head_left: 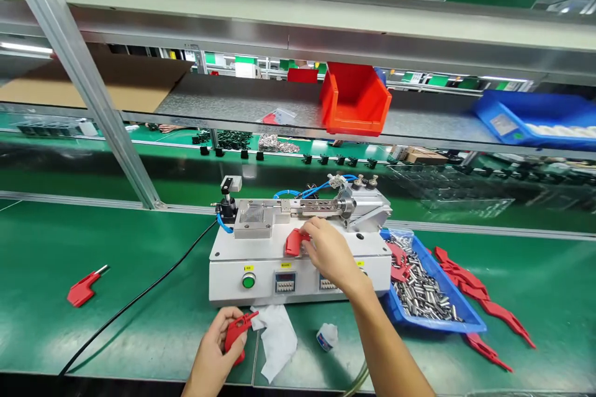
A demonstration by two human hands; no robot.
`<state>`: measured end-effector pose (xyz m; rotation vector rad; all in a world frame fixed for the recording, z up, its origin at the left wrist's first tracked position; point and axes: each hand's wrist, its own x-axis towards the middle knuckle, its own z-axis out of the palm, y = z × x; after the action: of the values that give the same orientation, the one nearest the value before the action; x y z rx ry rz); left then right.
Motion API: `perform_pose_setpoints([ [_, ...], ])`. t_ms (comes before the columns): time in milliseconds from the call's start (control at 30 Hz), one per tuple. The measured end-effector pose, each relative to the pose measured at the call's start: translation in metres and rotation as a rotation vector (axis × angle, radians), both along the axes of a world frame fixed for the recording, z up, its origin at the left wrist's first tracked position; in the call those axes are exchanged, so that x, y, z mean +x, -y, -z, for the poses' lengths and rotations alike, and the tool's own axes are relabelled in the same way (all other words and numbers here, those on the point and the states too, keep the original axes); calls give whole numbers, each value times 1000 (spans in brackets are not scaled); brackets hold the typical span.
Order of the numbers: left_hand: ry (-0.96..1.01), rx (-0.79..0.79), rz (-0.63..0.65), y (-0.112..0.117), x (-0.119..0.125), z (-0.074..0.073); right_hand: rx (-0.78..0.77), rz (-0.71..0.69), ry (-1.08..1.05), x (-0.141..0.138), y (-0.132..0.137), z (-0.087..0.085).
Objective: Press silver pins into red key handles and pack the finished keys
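LH (215, 344): fingers clamped on red pc (233, 335), in front of machine (307, 279) | RH (328, 254): fingers pinch 2nd red pc (293, 243) over machine top | prob. done: 1 pinned pc (82, 290), L of machine | prob. left: loose red pcs (459, 274), no pins seen, R of machine

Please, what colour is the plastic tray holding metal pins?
The plastic tray is blue, shown in the head view.

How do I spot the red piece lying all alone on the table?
Find the white machine on the green table. Look left, past the black cable, to the red piece. Unlike the red pieces beside the blue tray, it lies alone, a silvery pin sticking out.
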<state>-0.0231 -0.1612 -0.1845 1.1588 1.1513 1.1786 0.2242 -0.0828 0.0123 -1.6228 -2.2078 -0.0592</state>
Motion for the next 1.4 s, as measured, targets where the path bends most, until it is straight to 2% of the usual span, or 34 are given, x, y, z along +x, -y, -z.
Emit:
perform_pose_setpoints([
  [33,-50,32,16,-4,-4,-11,-19,14,10,6,1,7],
  [100,-190,159,42,-17,-13,-44,15,5,-37,12,3,19],
  [200,-434,476,-1,-53,-19,-114,198,-6,-210,12,16,35],
  [300,-736,754,-21,-104,-11,-178,283,-24,-379,8,50,50],
  [367,-1021,797,-8,-137,0,-204,275,-46,-452,7,78,57],
  [433,-1218,772,8,-163,12,-215,272,-40,-509,10,104,63],
  [500,-1297,753,22,-180,20,-215,282,12,-559,17,125,68],
  [567,-1323,750,32,-187,24,-209,288,75,-587,27,138,73],
  [700,-1342,776,34,-184,22,-195,296,198,-632,48,149,83],
  [833,-1292,829,-37,-172,19,-180,332,277,-668,57,145,95],
  [933,-1229,840,-82,-161,13,-175,426,323,-649,59,134,102],
  [1033,-1143,876,-93,-137,4,-167,499,410,-653,62,116,105],
  [1100,-1062,964,-138,-110,0,-151,478,435,-666,65,105,107],
  [1167,-1004,1053,-196,-80,-1,-125,395,421,-681,69,97,112],
  [1233,-964,1024,-199,-57,1,-97,291,408,-740,73,94,118],
  [1300,-937,957,-179,-46,2,-76,211,418,-857,77,92,123],
  [1400,-851,887,-100,-47,1,-67,154,448,-1032,80,89,124],
])
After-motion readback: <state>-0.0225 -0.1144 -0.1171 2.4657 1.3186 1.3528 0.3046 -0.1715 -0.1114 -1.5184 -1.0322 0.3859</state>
